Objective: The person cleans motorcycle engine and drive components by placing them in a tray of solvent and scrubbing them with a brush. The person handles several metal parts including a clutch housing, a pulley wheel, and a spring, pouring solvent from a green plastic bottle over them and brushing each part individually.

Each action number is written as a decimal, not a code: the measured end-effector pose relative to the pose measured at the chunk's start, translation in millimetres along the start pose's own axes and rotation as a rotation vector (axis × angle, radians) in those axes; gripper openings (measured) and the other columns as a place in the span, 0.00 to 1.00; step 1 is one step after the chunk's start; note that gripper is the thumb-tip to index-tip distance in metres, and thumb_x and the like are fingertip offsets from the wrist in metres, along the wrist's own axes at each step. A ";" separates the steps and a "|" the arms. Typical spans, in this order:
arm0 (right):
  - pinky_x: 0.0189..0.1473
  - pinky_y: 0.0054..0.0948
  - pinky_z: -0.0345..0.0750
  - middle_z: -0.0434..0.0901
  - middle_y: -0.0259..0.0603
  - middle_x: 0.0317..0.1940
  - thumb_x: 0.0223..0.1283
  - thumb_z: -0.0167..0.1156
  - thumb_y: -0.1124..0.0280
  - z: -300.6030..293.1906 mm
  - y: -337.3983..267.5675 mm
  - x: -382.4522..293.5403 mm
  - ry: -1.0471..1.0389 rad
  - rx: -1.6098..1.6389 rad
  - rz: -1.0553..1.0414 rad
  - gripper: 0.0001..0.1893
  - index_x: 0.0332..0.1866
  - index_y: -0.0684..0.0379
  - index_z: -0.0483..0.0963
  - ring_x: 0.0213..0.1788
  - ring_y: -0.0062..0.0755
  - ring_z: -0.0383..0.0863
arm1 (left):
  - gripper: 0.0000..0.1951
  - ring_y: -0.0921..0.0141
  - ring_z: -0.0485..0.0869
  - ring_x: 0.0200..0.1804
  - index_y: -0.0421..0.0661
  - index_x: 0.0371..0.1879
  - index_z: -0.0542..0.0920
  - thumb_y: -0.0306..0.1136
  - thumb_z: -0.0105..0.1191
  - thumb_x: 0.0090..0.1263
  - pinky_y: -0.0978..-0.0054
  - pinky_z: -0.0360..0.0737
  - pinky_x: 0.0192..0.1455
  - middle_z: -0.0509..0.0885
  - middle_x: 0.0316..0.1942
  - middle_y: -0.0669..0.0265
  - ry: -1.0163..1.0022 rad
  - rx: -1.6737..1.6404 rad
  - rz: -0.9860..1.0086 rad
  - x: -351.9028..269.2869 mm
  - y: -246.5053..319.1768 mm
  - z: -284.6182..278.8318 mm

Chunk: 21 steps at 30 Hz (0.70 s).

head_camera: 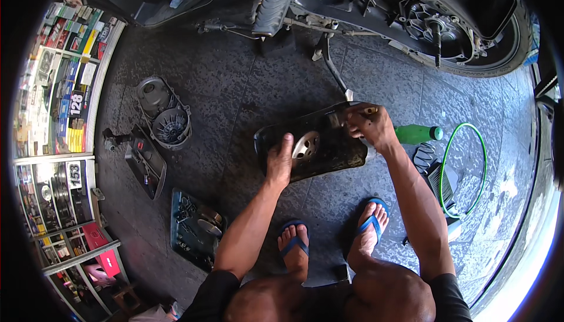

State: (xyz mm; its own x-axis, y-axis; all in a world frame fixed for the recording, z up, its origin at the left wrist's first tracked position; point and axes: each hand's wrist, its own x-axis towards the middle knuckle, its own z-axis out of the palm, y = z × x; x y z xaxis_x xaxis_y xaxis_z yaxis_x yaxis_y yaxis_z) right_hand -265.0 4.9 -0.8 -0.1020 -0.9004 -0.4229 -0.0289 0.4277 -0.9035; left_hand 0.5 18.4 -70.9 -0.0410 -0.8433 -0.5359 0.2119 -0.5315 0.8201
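Observation:
A dark rectangular tray [326, 159] lies on the floor in front of my feet. In it is a round metal part with holes [307, 146], apparently a clutch drum or plate. My left hand [279, 161] rests at the tray's left part, thumb raised against the round metal part; its fingers are hidden. My right hand [369, 126] is curled over the tray's upper right corner, with a small yellowish end of something showing at its knuckles. What it holds is mostly hidden. A green plastic bottle [414, 134] lies just right of that hand.
Above stands a scooter with its opened transmission case [436, 31] and its stand [332, 66]. Engine covers [169, 115], a black plastic part [147, 163] and a blue tray of bolts [178, 234] lie left. A green ring [484, 163] lies right; a glass-fronted shelf [99, 101] stands far left.

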 end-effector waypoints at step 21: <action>0.44 0.34 0.84 0.86 0.51 0.39 0.60 0.66 0.76 70.6 23.6 -115.0 0.068 -0.185 -0.410 0.11 0.48 0.64 0.82 0.40 0.47 0.89 | 0.14 0.61 0.86 0.50 0.45 0.53 0.79 0.40 0.52 0.76 0.59 0.82 0.61 0.86 0.49 0.59 -0.012 -0.733 -0.324 4.4 0.3 17.2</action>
State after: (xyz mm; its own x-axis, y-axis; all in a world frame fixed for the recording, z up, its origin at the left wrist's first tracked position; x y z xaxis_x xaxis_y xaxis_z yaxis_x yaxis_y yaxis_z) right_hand -183.7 112.9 21.6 -0.1101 -0.9937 -0.0217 -0.2570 0.0496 -0.9651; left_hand -16.3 13.2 -69.5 -0.2203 -0.6589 -0.7193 0.7749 -0.5661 0.2813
